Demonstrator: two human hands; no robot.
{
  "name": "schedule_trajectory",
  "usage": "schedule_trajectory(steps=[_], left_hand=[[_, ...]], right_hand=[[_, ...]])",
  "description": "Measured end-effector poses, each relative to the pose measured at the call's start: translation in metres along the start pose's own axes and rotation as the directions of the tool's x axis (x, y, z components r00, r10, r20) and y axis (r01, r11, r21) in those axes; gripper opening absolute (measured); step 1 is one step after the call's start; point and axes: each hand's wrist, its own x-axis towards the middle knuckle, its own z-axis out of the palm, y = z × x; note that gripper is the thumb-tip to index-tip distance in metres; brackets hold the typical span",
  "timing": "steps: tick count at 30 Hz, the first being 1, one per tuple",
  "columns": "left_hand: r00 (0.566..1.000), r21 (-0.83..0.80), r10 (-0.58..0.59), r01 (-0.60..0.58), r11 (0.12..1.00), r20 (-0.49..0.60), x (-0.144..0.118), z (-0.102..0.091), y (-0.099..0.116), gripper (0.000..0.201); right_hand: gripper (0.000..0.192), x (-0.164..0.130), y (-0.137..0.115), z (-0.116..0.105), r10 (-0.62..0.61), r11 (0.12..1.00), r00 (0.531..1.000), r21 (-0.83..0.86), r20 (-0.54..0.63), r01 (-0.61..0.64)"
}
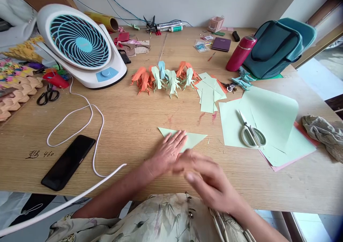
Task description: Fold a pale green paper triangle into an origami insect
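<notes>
Left hand: palm down, fingers extended and nearly together, laid flat across the pale green paper triangle. No grip closed on it; I judge the flat press pins the sheet to the table so it cannot slide. The triangle lies directly ahead of me, long edge away from my body, a placement that seems to suit both hands.

Right hand: raised, blurred, thumb apart from loosely curled fingers, nothing seen in it. Its fingertips overlap my left hand in view; contact, cannot tell.

Surroundings: folded paper figures stand grouped beyond the triangle, presumably kept off the working area. Cut paper pieces lie near them. Scissors rest on larger green sheets to my right, perhaps for easy reach.
</notes>
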Motion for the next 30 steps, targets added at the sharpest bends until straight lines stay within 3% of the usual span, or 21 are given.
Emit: schedule_trajectory(steps=[3, 6, 9, 16, 19, 23, 26, 30], left_hand=[[1.000, -0.001, -0.019, 0.019, 1.000, -0.007, -0.001, 0.002, 0.002, 0.061], [0.999, 0.014, -0.039, 0.039, 0.999, -0.002, -0.002, 0.002, 0.004, 0.066], [0.999, 0.057, -0.052, 0.052, 0.997, 0.000, -0.003, 0.001, 0.005, 0.070], [0.997, 0.169, -0.067, 0.070, 0.983, -0.023, -0.002, 0.003, 0.006, 0.066], [0.995, 0.182, -0.084, 0.091, 0.979, -0.049, -0.002, 0.003, 0.007, 0.066], [0.995, 0.174, -0.086, 0.093, 0.980, -0.048, -0.002, 0.002, 0.007, 0.069], [0.994, 0.163, -0.093, 0.101, 0.981, -0.057, -0.002, 0.002, 0.007, 0.069], [0.989, 0.151, -0.128, 0.137, 0.979, -0.068, -0.002, 0.002, 0.006, 0.066]], right_hand=[[0.043, 0.009, 0.033, 0.030, 0.204, 0.964, 0.973, -0.153, -0.107, -0.219], [0.056, 0.001, 0.062, 0.058, 0.232, 0.881, 0.969, -0.403, -0.087, -0.247], [0.061, -0.009, 0.076, 0.073, 0.269, 0.816, 0.962, -0.519, -0.050, -0.256], [0.064, -0.012, 0.085, 0.065, 0.376, 0.703, 0.923, -0.624, -0.081, -0.341], [0.066, -0.026, 0.083, 0.053, 0.386, 0.630, 0.904, -0.664, -0.183, -0.404], [0.066, -0.059, 0.072, 0.047, 0.440, 0.508, 0.835, -0.675, -0.330, -0.535], [0.069, -0.070, 0.068, 0.053, 0.467, 0.476, 0.825, -0.695, -0.319, -0.539], [0.068, -0.054, 0.079, 0.055, 0.467, 0.481, 0.844, -0.726, -0.263, -0.492]])
